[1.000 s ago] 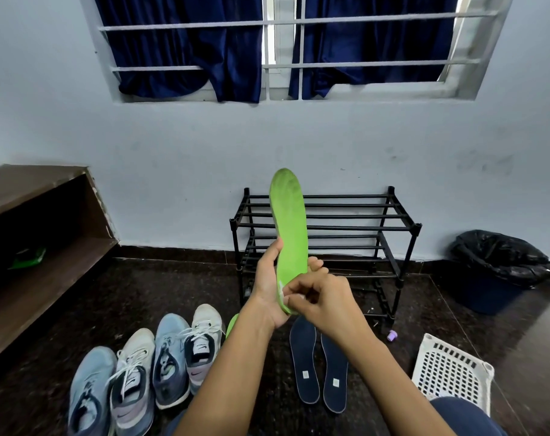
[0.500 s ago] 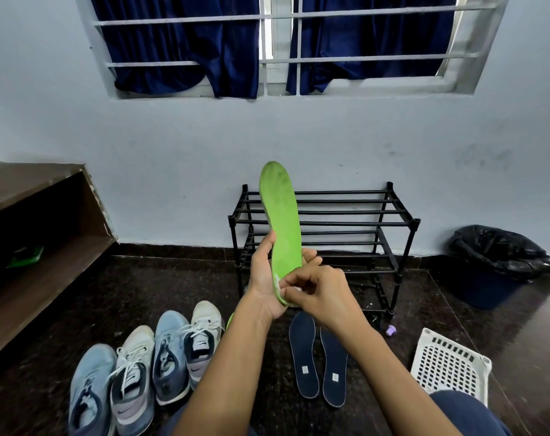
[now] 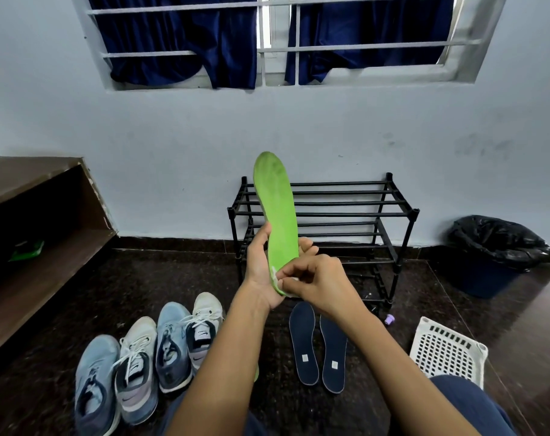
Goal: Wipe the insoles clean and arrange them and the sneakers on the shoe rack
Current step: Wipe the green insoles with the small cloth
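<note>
Gripping the green insole (image 3: 278, 215) upright by its lower half, the left hand (image 3: 261, 265) curls round it before the shoe rack (image 3: 346, 202); the right hand (image 3: 321, 284) pinches a white wipe (image 3: 277, 280) against its heel; two navy insoles (image 3: 303, 341) and four sneakers (image 3: 170, 347) lie on the floor (image 3: 141, 278).

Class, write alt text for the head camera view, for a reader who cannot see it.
A person's left hand holds a green insole upright while the right hand pinches a white wipe against its heel end. On the floor lie two navy insoles and four sneakers; a black shoe rack stands behind.
</note>
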Action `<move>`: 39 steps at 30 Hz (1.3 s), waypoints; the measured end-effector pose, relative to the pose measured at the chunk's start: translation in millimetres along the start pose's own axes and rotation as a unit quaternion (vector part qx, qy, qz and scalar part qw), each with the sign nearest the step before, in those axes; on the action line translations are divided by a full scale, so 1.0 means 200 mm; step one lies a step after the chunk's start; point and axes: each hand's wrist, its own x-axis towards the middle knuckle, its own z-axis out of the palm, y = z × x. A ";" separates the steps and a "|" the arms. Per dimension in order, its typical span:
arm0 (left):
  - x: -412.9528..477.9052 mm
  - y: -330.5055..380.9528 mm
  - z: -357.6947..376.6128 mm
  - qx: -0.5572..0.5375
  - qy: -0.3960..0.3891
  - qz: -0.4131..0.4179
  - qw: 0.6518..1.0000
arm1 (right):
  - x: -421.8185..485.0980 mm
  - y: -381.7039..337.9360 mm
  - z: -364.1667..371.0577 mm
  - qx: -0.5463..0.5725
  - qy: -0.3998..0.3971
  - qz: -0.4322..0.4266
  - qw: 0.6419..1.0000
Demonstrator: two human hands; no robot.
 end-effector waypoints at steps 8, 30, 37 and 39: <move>0.00 -0.07 0.05 0.020 0.018 0.003 1.000 | 0.04 0.01 0.00 -0.002 0.091 -0.008 0.996; 0.02 -0.03 0.01 0.046 -0.001 -0.016 0.999 | 0.02 0.03 -0.01 -0.012 0.018 -0.008 1.000; 0.04 -0.03 0.01 0.035 -0.003 -0.014 0.999 | 0.00 0.03 0.03 0.036 0.029 0.018 0.999; 0.04 -0.05 0.02 0.038 -0.004 -0.006 0.999 | 0.01 0.04 0.05 0.044 0.100 0.005 0.994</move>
